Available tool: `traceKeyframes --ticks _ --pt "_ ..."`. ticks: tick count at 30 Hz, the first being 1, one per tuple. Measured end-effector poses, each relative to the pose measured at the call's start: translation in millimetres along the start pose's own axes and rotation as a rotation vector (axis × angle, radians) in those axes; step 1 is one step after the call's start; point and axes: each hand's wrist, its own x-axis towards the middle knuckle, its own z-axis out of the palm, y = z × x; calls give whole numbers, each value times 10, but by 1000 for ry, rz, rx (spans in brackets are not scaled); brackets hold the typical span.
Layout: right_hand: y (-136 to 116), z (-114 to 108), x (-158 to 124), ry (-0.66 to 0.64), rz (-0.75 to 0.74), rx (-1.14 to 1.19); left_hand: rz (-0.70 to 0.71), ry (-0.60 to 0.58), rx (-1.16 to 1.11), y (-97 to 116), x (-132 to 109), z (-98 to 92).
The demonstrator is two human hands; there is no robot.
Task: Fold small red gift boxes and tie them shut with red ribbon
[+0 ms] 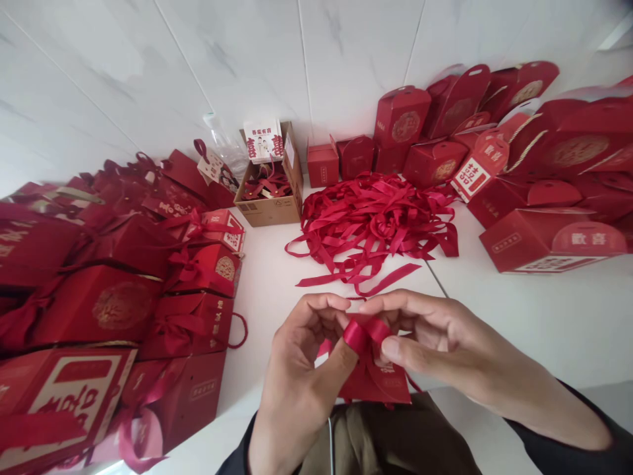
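My left hand [301, 369] and my right hand [435, 343] meet low in the middle of the head view, both pinching a red ribbon [364, 332] looped on top of a small red gift box [376, 382]. The box rests at my lap, mostly hidden behind my fingers. My left thumb presses the ribbon loop from below; my right thumb and forefinger grip it from the right. A loose pile of red ribbons [376, 221] lies on the white floor [267, 290] just beyond my hands.
Ribbon-tied red boxes [198, 264] crowd the left side. Untied red boxes [548, 237] are stacked at the right and along the white wall. A cardboard carton [270, 204] with red tags stands at the back centre.
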Motion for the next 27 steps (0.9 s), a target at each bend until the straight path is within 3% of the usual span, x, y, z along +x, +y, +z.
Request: traceKeyframes --ticks 7,13,17,22,27 --pt "-57 120 27 127 -103 -270 21 43 -28 -18 19 53" --pt "-84 129 9 116 -139 -359 17 36 -27 -61 16 38" --pt "-84 130 5 172 -203 -452 57 -4 162 -31 -12 31" --pt "-104 135 -1 219 -189 -427 229 -30 544 -75 -93 -8" --pt "-109 118 -9 249 -169 -418 198 33 513 -205 -201 -37"
